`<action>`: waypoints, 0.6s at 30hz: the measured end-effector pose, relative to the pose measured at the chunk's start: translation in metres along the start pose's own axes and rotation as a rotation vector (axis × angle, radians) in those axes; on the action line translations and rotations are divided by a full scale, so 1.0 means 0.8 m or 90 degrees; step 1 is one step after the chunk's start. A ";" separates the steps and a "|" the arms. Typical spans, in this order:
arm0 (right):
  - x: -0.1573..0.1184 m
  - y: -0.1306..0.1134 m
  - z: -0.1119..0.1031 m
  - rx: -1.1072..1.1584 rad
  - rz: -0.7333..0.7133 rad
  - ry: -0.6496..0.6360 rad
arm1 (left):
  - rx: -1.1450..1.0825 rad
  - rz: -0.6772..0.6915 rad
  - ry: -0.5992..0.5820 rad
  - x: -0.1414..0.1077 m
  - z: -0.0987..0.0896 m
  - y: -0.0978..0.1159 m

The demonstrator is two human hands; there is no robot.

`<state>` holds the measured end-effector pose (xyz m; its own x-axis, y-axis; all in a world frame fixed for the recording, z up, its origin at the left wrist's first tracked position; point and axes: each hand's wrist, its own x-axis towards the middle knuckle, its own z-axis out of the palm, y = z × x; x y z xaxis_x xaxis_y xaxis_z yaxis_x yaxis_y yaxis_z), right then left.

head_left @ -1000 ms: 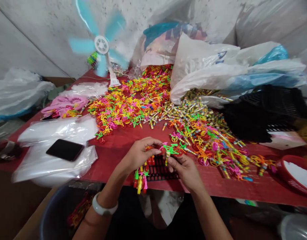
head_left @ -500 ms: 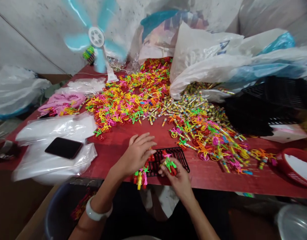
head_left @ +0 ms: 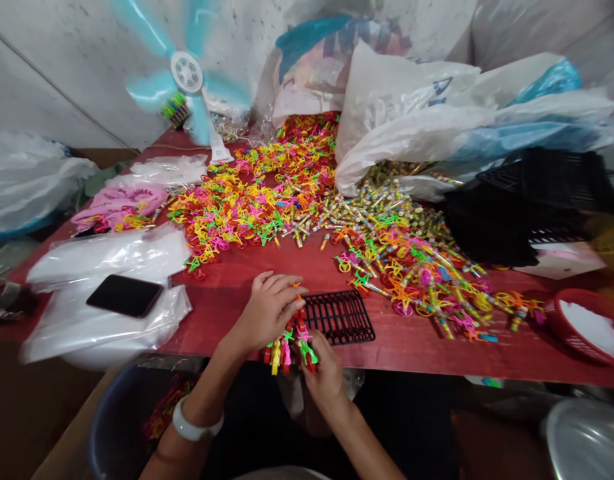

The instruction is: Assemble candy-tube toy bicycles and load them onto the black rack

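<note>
A black plastic rack [head_left: 339, 317] with slots lies near the table's front edge. Small colourful plastic toys [head_left: 279, 353] in red, yellow, pink and green stand in a row at its left end, partly past the table edge. My left hand [head_left: 267, 308] lies over that end, fingers stretched out and the thumb beside a red toy; its palm side is hidden. My right hand [head_left: 327, 377] is closed on a green and red toy [head_left: 307, 352], just right of the row. A pink part shows above this toy, against the rack's left slots.
Behind the rack lie heaps of loose toys [head_left: 247, 207] and patterned tubes [head_left: 371, 200]. A phone [head_left: 124, 295] rests on clear plastic bags [head_left: 107, 330] at left. A fan [head_left: 187, 73] spins at the back. More black racks [head_left: 507, 207] and a red basket [head_left: 554, 313] are at right.
My right hand has moved left with the green and red toy, from over the rack's middle to beside the row. My left hand has stayed over the rack's left end.
</note>
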<state>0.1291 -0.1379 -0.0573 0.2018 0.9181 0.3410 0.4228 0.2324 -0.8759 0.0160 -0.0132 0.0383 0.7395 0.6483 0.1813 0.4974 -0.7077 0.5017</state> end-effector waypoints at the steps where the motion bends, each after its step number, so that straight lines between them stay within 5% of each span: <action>1: 0.001 -0.001 -0.002 -0.025 -0.017 -0.019 | -0.002 0.006 -0.003 -0.001 -0.001 0.001; 9: -0.002 0.007 0.012 -0.246 0.003 -0.067 | 0.052 0.027 -0.038 -0.009 -0.008 0.013; 13: 0.000 0.003 0.013 -0.206 -0.010 -0.078 | 0.093 -0.002 -0.030 -0.008 -0.004 0.022; 16: 0.013 0.002 -0.015 -0.105 -0.032 -0.073 | 0.117 -0.015 -0.010 -0.007 0.001 0.026; 18: 0.030 0.009 -0.051 -0.105 0.004 0.002 | 0.128 -0.014 0.001 -0.006 0.003 0.027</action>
<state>0.1733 -0.1275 -0.0416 0.2073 0.9182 0.3375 0.5604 0.1713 -0.8103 0.0242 -0.0326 0.0466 0.7268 0.6645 0.1739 0.5941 -0.7352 0.3263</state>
